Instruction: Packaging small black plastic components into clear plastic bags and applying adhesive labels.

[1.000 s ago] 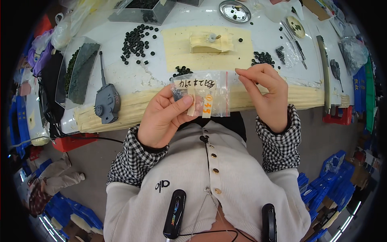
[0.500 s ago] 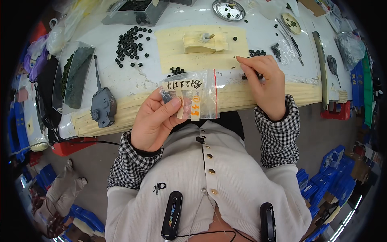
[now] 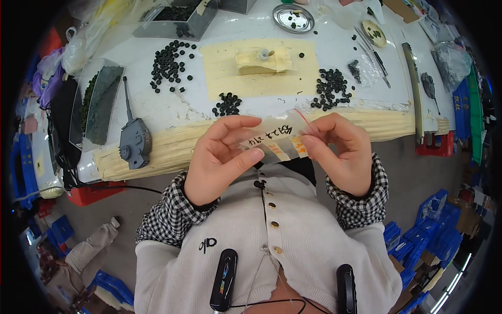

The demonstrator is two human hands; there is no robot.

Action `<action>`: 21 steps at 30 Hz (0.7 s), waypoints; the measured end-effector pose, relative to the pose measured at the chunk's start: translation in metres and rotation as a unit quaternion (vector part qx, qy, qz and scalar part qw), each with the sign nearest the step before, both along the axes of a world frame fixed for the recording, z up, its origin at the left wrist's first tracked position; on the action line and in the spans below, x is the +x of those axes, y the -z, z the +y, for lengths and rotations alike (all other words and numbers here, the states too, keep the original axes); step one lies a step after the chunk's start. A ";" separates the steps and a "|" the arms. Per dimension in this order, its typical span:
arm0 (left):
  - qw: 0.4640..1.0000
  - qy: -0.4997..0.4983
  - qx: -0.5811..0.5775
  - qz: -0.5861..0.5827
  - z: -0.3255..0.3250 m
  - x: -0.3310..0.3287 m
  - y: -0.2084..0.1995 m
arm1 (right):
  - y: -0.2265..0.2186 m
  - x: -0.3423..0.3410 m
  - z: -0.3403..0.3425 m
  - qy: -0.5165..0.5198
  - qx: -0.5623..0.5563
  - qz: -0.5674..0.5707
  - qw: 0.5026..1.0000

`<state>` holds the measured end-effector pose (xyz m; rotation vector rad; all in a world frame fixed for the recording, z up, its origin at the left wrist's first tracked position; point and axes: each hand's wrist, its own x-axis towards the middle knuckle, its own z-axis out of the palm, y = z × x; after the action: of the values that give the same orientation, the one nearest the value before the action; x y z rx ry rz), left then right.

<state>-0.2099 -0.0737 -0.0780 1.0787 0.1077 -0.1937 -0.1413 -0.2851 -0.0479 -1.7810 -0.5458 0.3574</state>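
A small clear zip bag (image 3: 273,137) with a red strip, dark handwriting and pale tape labels is stretched between my two hands, tilted, just off the table's front edge. My left hand (image 3: 218,159) grips its left end, thumb in front and fingers bent behind. At the strip end, my right hand (image 3: 342,152) pinches the bag between thumb and fingers. What lies inside the bag is hard to make out. Beyond it on the table sit small black wheel-like parts, one cluster (image 3: 227,104) past my left hand and another (image 3: 331,90) past my right.
A taped block (image 3: 263,61) stands on a yellow-taped patch. A larger spread of black parts (image 3: 170,63) lies left of it. Grey model tank turrets (image 3: 135,140) rest at left and right. Clear bins, tweezers (image 3: 374,55) and a round metal tin (image 3: 293,19) surround the work area.
My right hand has come back from the right-hand parts and taken hold of the bag's strip end. The bag has turned and shifted right, and the left hand has moved with it.
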 end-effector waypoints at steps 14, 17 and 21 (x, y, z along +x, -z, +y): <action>0.994 0.019 0.103 -0.044 0.008 -0.004 -0.010 | -0.012 0.005 0.003 -0.077 -0.012 -0.095 0.992; 0.990 0.013 0.122 -0.071 0.011 -0.005 -0.010 | -0.013 0.005 0.005 -0.076 -0.008 -0.115 0.990; 0.991 -0.013 0.115 -0.071 0.014 -0.007 -0.011 | -0.013 0.006 0.005 -0.067 0.011 -0.088 0.994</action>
<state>-0.2173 -0.0592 -0.0674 1.3172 0.0166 -0.0819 -0.1353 -0.2800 -0.0349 -1.7681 -0.7928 0.2867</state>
